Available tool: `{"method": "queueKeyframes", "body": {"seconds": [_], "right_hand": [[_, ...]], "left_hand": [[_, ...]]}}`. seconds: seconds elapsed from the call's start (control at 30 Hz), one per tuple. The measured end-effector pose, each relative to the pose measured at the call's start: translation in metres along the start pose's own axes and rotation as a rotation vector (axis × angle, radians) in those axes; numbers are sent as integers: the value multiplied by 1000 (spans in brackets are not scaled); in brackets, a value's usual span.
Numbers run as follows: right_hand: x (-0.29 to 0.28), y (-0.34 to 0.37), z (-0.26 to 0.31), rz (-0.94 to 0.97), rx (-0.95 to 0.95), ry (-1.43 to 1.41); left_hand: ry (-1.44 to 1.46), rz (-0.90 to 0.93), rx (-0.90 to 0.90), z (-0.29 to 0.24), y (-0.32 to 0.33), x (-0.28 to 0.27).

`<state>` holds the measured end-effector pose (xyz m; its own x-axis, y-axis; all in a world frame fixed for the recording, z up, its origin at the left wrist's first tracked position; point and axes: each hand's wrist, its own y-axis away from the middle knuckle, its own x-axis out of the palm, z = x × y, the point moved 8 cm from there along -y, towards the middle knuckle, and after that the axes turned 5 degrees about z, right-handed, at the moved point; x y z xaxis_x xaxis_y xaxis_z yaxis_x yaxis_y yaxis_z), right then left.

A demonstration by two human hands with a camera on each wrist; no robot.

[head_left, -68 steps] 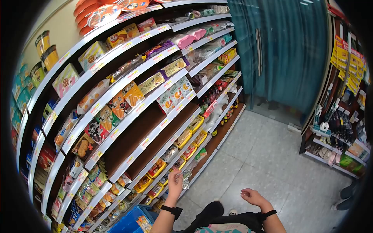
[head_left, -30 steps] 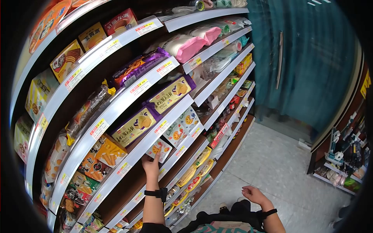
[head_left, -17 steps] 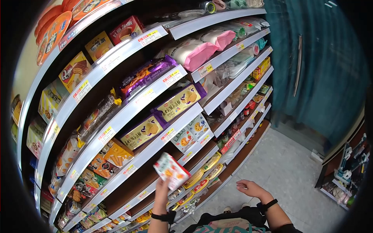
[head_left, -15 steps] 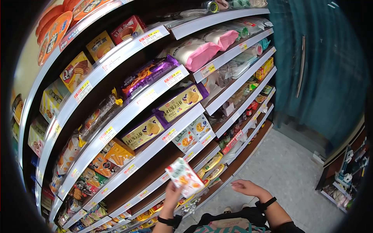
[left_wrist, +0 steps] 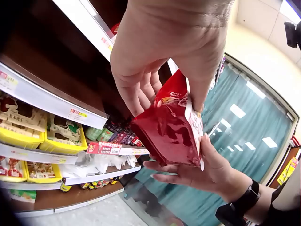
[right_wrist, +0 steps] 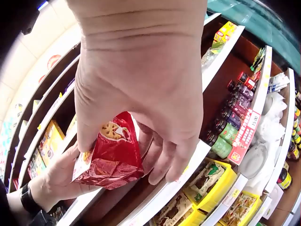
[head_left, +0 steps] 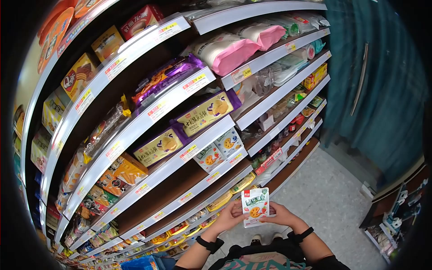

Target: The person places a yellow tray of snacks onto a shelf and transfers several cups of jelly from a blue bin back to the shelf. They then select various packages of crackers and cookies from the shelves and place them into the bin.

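Note:
A white packet with a red top and a cookie picture (head_left: 255,208) stands upright between both hands, its front facing the head camera. My left hand (head_left: 230,215) grips its left side, and my right hand (head_left: 281,215) holds the right side, thumbs at the front. In the left wrist view the packet's glossy red side (left_wrist: 171,134) shows between the left hand's (left_wrist: 164,52) thumb and fingers. The right wrist view shows the right hand (right_wrist: 141,80) over the same red packet (right_wrist: 113,160), fingers bent behind it.
Curved shelves (head_left: 180,157) of boxed and bagged snacks fill the left and middle. Two similar packets (head_left: 209,157) stand on one shelf. Yellow bins (left_wrist: 66,134) are lower down. A blue crate (head_left: 141,263) is at the bottom, a teal curtain (head_left: 373,90) at the right, with tiled floor below.
The packet came off the shelf in my left hand, moved right and down, and turned upright. My right hand has moved in and taken its other side.

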<state>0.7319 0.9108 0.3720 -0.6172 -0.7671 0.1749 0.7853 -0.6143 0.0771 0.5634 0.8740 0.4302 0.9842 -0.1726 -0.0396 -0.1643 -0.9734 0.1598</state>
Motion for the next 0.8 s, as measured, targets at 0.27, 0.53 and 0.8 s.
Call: {"method": "queueKeyframes", "body": {"seconds": [0.27,0.53,0.8], "right_hand": [[-53,44,-12,-159,101,113],[-64,59,-24,-216,149,81],[-58,53,-25,-164,165,139]], "left_hand": [[-439,-937,381,-57,-10,-140],[-610,-770,387,-75,-59,-172],[-169,-820,334,-67,-50,-193]]}}
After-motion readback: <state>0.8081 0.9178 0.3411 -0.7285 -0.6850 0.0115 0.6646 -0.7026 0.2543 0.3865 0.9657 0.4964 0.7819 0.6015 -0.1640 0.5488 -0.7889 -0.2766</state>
